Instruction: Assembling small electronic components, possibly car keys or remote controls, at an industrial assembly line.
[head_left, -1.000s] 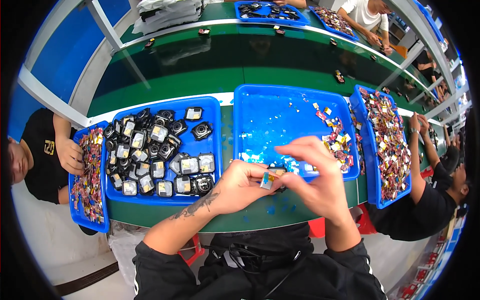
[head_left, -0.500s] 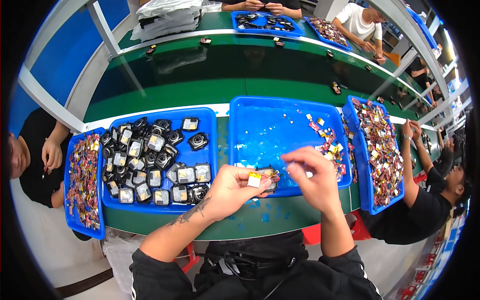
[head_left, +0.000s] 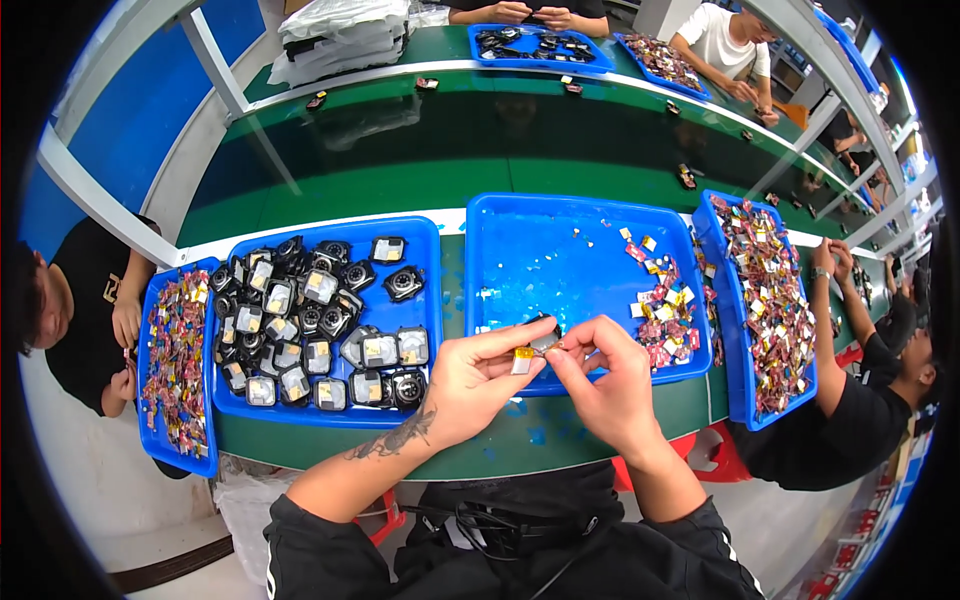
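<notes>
My left hand [head_left: 470, 385] is closed around a dark watch case [head_left: 545, 324], held over the near edge of the middle blue tray [head_left: 530, 240]. Fingers hide most of the case. A small silver battery with yellow tape [head_left: 522, 360] sticks out between my two hands. Thumb and forefinger of my right hand [head_left: 615, 385] pinch together just right of the battery, at what look like thin wires; what exactly they grip is too small to make out. Several small batteries with red boards [head_left: 665, 315] lie in the tray's right side.
On the left, a blue tray [head_left: 432, 300] holds many black watch cases [head_left: 320, 287]. Narrow trays of small battery parts [head_left: 178, 360] [head_left: 765, 310] flank both sides. Beyond runs a green conveyor belt [head_left: 420, 160] carrying scattered parts. Co-workers sit left [head_left: 85, 290], right [head_left: 850, 400] and across.
My right hand has come in leftward from a blurred, raised pose, and its fingertips now meet beside the battery. My left hand still holds the watch case. The view has shifted slightly.
</notes>
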